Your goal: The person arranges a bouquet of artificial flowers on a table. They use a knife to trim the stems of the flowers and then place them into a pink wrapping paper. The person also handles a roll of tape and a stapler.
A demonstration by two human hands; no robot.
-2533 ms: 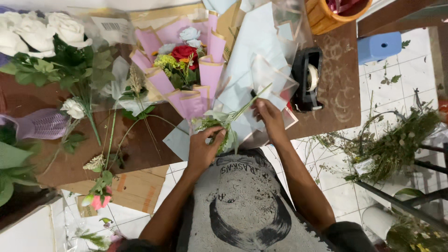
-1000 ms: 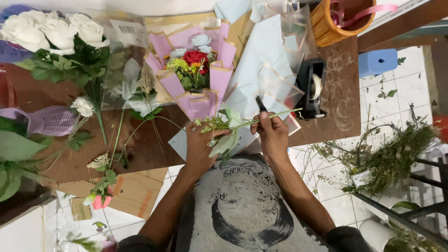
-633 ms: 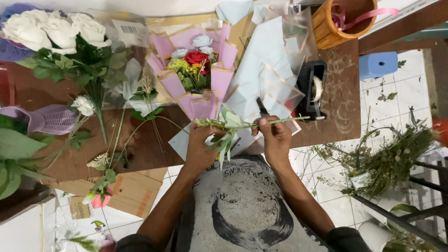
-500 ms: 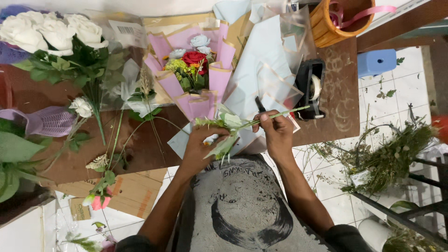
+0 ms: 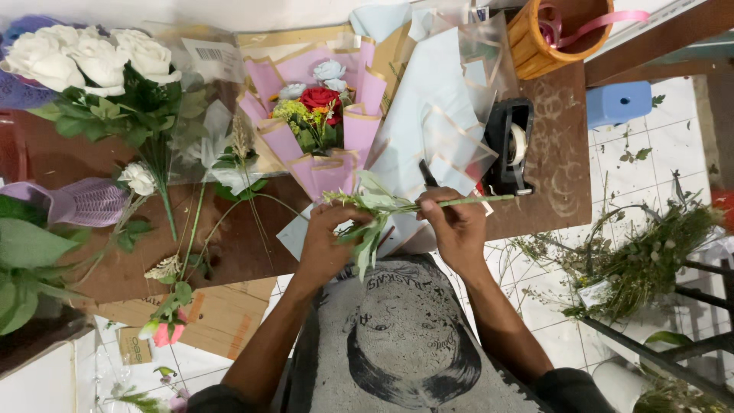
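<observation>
Our left hand [image 5: 327,243] and right hand [image 5: 457,226] over table [image 5: 550,160] edge, leafy stem [image 5: 397,205] lying across both. Wrapped bouquet [image 5: 317,126] behind our hands; tape dispenser [image 5: 511,145] to right; rose bunch [image 5: 95,65] far left; basket [image 5: 554,34] back right.

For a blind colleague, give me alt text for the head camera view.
Both hands hold a leafy green stem above a wooden table: left hand at the leaves, right hand on the bare stalk. Behind lie a pink-wrapped bouquet, white roses and a tape dispenser.
</observation>
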